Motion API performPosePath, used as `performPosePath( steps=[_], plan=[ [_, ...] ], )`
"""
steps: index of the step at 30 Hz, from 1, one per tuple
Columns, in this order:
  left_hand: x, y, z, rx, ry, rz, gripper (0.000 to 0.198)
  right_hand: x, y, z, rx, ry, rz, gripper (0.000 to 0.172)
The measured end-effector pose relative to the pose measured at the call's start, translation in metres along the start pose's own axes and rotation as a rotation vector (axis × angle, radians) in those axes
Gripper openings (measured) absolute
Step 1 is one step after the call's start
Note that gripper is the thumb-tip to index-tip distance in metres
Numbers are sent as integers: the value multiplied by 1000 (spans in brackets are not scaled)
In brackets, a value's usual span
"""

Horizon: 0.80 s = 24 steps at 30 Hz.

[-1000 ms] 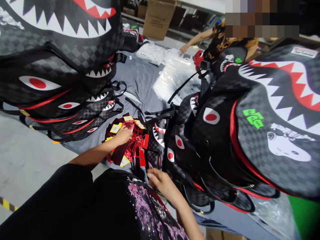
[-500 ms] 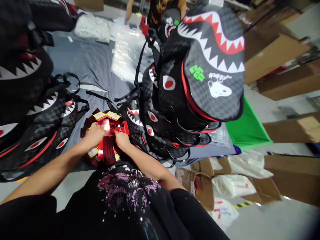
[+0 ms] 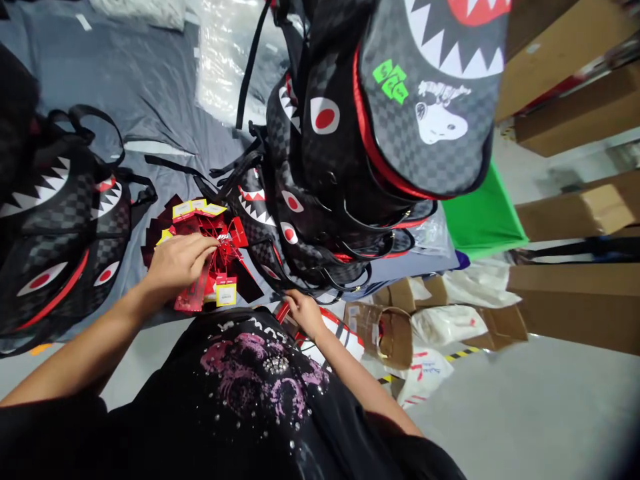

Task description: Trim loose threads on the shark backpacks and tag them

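A pile of red hang tags [image 3: 227, 257] with red cords and yellow-and-white labels lies in front of me. My left hand [image 3: 180, 263] is over its left side, fingers pinched together at the cords. Lower right, by the front edge, my right hand [image 3: 306, 313] is closed, and a dark red tag [image 3: 283, 312] shows at its fingertips, partly hidden. Just beyond that hand, black checkered backpacks [image 3: 320, 160] with shark teeth and red eyes are stacked on the right.
More shark backpacks [image 3: 55, 233] stand at left on the grey cloth [image 3: 165, 87]. Clear plastic bags [image 3: 225, 60] lie at the back. A green bin [image 3: 483, 217] and cardboard boxes [image 3: 575, 307] are at right. A red-and-white item [image 3: 343, 333] sits below my right hand.
My right hand has left the tag pile and moved right and down to the front edge. My left hand remains at the tags. The view has tilted downward.
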<state>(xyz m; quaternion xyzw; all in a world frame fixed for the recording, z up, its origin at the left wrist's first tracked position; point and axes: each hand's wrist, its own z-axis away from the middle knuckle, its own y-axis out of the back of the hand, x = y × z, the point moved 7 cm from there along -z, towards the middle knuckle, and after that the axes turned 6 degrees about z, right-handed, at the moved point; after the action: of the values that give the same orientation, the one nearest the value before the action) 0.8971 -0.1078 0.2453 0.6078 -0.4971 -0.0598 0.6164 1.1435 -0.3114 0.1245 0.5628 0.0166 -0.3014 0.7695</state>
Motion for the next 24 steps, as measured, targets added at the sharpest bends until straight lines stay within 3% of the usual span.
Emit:
performPosePath(
  steps=[2,4,9,11,13,18,24],
  plan=[
    [25,-5,4,-24,2,67,38,37,4,21,70,-109,29,35],
    [54,-24,7,-127,-5,139,37,57,5,32,142,-179,31,39],
    [107,-126,16,-508,48,126,26,66,-1,28,168,-139,-49,32],
    [113,-164,23,-562,103,83,25,69,-3,24,172,-115,-101,26],
    [114,-190,29,-553,151,58,26,72,-6,22,156,-90,-161,23],
    [118,-223,35,-496,184,63,27,73,-13,24,116,-42,-201,28],
    [134,-245,17,-497,187,56,23,70,-5,24,139,-60,-20,29]
  ],
)
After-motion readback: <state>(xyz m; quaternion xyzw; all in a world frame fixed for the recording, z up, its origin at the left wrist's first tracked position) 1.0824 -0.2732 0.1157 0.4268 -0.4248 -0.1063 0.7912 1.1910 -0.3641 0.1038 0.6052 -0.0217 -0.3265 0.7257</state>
